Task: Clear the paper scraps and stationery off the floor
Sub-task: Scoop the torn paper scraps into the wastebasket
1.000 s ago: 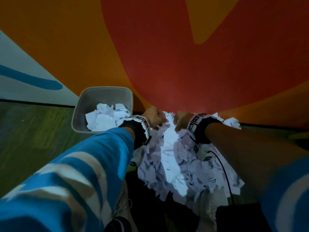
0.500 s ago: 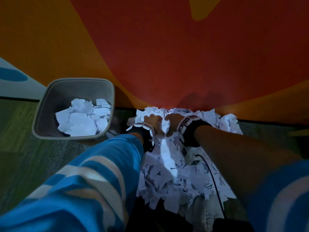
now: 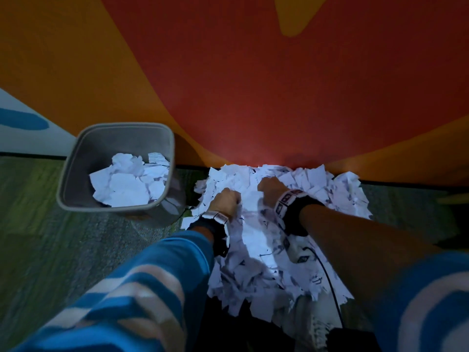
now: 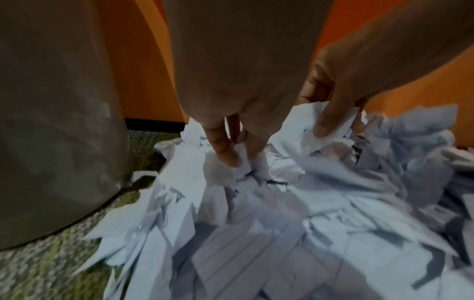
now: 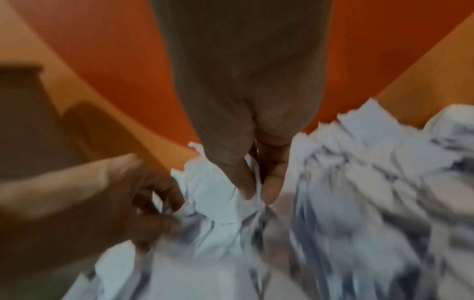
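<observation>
A big heap of torn white paper scraps (image 3: 256,240) lies on the carpet against the wall. Both hands are dug into its far end. My left hand (image 3: 227,199) curls into the heap, and in the left wrist view its fingers (image 4: 225,154) pinch a crumpled wad of paper scraps (image 4: 225,172). My right hand (image 3: 269,188) grips scraps a little to the right; in the right wrist view its thumb and fingers (image 5: 243,182) pinch a bunched piece (image 5: 212,194). No stationery shows in any view.
A grey waste bin (image 3: 127,126) stands left of the heap, partly filled with crumpled paper (image 3: 127,181); its wall (image 4: 51,121) is close to my left hand. An orange and red wall (image 3: 253,97) rises just behind. A black cable (image 3: 327,275) crosses the heap; shoes show below.
Both hands have gone down from just above the heap into its far end and moved slightly apart. The view has shifted, so the bin sits further left than a second ago.
</observation>
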Tool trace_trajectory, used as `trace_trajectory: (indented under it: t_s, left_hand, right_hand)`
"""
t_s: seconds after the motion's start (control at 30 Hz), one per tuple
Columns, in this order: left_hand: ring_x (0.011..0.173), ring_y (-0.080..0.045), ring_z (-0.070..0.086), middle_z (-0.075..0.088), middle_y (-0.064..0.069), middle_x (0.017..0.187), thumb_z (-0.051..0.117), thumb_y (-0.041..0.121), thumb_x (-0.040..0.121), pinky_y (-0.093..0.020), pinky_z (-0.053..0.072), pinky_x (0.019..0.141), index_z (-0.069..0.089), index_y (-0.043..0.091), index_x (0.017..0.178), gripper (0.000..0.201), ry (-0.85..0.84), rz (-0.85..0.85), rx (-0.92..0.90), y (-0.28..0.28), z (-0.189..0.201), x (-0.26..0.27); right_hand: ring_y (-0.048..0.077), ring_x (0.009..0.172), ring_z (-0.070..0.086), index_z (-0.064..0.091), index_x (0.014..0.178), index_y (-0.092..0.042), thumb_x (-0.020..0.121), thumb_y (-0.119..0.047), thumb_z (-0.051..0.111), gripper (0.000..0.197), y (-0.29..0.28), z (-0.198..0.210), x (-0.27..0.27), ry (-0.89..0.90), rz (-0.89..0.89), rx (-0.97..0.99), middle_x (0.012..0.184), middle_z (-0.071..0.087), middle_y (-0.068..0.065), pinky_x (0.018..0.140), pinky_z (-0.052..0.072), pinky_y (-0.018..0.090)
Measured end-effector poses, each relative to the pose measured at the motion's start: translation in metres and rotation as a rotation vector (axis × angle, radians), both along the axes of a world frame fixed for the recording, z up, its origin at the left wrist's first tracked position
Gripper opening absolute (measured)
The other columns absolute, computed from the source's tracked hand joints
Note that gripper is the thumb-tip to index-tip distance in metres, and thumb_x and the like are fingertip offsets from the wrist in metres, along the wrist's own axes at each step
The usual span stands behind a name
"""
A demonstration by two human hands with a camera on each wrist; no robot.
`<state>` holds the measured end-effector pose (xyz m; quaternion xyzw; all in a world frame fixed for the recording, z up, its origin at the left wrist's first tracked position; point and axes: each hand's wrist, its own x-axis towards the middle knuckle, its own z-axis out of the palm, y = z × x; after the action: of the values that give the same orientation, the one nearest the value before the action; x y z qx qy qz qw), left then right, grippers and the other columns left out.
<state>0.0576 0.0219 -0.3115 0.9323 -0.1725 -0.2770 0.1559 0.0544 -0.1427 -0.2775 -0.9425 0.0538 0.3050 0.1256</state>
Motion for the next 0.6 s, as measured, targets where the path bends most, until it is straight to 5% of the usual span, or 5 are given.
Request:
trace_trajectory:
  t_s: [0.13,0.2,0.27,0.37,0.6]
  left_hand:
    - [0.104,-0.037,0.063,0.067,-0.02,0.104,0.059,0.0,0.084,-0.043,0.05,0.086,0.07,0.007,0.095,0.017,-0.033,-0.01,0.037,0.007,0.036,0.005]
    - [0.099,-0.037,0.064,0.067,-0.022,0.096,0.061,0.003,0.084,-0.04,0.051,0.08,0.069,0.005,0.087,0.009,-0.054,-0.016,0.042,0.015,0.064,0.008]
    - [0.086,-0.035,0.062,0.064,-0.02,0.084,0.057,0.006,0.085,-0.034,0.049,0.071,0.063,0.008,0.075,0.012,-0.075,0.015,-0.005,0.026,0.095,0.012]
    - [0.075,-0.025,0.055,0.061,-0.011,0.079,0.059,0.01,0.083,-0.024,0.04,0.067,0.059,0.012,0.073,0.01,-0.139,0.054,-0.05,0.047,0.151,0.019]
    - [0.076,-0.027,0.071,0.07,-0.016,0.083,0.075,0.009,0.081,-0.037,0.06,0.068,0.068,0.004,0.08,0.008,-0.222,0.109,-0.149,0.132,0.264,0.026]
  right_hand:
    - [0.031,0.115,0.058,0.056,0.126,-0.009,0.086,0.001,0.06,0.042,-0.013,0.046,0.01,-0.039,-0.029,0.073,0.133,0.052,0.012,0.093,0.05,0.036]
    - [0.03,0.089,0.061,0.059,0.121,-0.01,0.084,0.003,0.062,0.04,-0.015,0.077,0.012,-0.059,-0.037,0.103,0.122,0.056,0.012,0.063,0.052,0.024]
    - [0.023,0.066,0.051,0.06,0.09,-0.014,0.08,0.006,0.065,0.023,-0.011,0.107,0.013,-0.079,-0.018,0.08,0.087,0.051,0.008,0.044,0.039,0.024]
    - [0.018,0.056,0.041,0.036,0.062,-0.023,0.075,0.008,0.067,0.046,0.0,0.151,0.012,-0.134,-0.012,0.128,0.065,0.032,0.0,0.053,0.035,0.027]
    - [0.018,0.057,0.058,0.063,0.079,-0.011,0.076,-0.001,0.075,0.016,0.06,0.236,0.003,-0.255,0.037,0.21,0.066,0.061,0.004,0.057,0.052,0.037]
